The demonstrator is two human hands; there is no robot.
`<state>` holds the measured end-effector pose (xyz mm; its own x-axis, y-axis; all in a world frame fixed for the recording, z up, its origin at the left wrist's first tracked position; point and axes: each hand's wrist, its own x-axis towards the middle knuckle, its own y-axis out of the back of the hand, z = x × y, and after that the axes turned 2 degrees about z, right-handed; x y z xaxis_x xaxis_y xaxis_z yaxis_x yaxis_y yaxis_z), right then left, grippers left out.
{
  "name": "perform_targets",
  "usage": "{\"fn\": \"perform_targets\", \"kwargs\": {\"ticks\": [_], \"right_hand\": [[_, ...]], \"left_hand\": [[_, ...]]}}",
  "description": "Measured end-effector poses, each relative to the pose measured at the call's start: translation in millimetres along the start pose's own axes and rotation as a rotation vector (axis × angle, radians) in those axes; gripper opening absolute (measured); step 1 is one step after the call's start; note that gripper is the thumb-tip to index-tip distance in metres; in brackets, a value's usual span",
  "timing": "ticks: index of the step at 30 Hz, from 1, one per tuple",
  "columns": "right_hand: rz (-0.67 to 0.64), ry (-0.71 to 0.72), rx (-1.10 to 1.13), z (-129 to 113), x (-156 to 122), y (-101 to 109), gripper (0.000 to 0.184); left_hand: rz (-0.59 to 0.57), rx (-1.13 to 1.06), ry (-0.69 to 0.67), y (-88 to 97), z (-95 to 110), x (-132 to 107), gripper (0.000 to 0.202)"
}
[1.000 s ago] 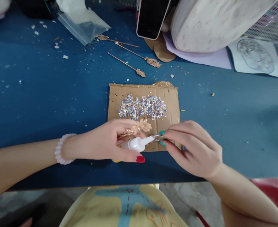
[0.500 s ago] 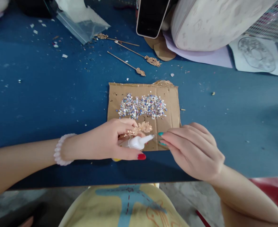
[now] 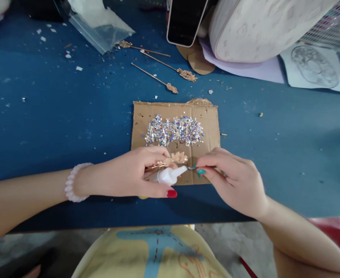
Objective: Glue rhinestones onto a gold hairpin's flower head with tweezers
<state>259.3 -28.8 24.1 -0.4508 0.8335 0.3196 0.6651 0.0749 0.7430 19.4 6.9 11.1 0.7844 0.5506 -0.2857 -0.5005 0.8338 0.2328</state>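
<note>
My left hand [image 3: 137,172] is closed around a white glue bottle [image 3: 170,175] whose nozzle points right, and it also holds a rose-gold hairpin [image 3: 179,157] with a flower-shaped head. My right hand [image 3: 235,181] pinches a thin metal pick [image 3: 191,168], its tip right at the nozzle; most of its shaft is hidden by the fingers. Under both hands lies a piece of cardboard [image 3: 210,131]. A heap of small shiny rhinestones [image 3: 174,129] in silver, blue and mixed colours is spread on it, just beyond the hairpin.
Three more hairpins [image 3: 172,88] lie past the cardboard on the blue table [image 3: 71,116]. Further back are a clear plastic bag [image 3: 106,34], a phone [image 3: 185,23], a pale rounded bag [image 3: 253,31] and a paper with a drawing [image 3: 314,67]. White scraps dot the back left.
My right hand has moved slightly left and turned, bringing the pick's tip to the nozzle. My left hand with bottle and hairpin has barely shifted.
</note>
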Motion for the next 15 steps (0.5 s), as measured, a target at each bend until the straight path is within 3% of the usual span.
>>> {"fn": "perform_targets", "kwargs": {"ticks": [9, 15], "right_hand": [[0.015, -0.011, 0.039, 4.2, -0.9, 0.5, 0.015], [0.078, 0.170, -0.025, 6.4, 0.8, 0.1, 0.014]], "left_hand": [[-0.032, -0.125, -0.015, 2.0, 5.1, 1.8, 0.017], [0.008, -0.117, 0.027, 1.3, 0.9, 2.2, 0.029]]}}
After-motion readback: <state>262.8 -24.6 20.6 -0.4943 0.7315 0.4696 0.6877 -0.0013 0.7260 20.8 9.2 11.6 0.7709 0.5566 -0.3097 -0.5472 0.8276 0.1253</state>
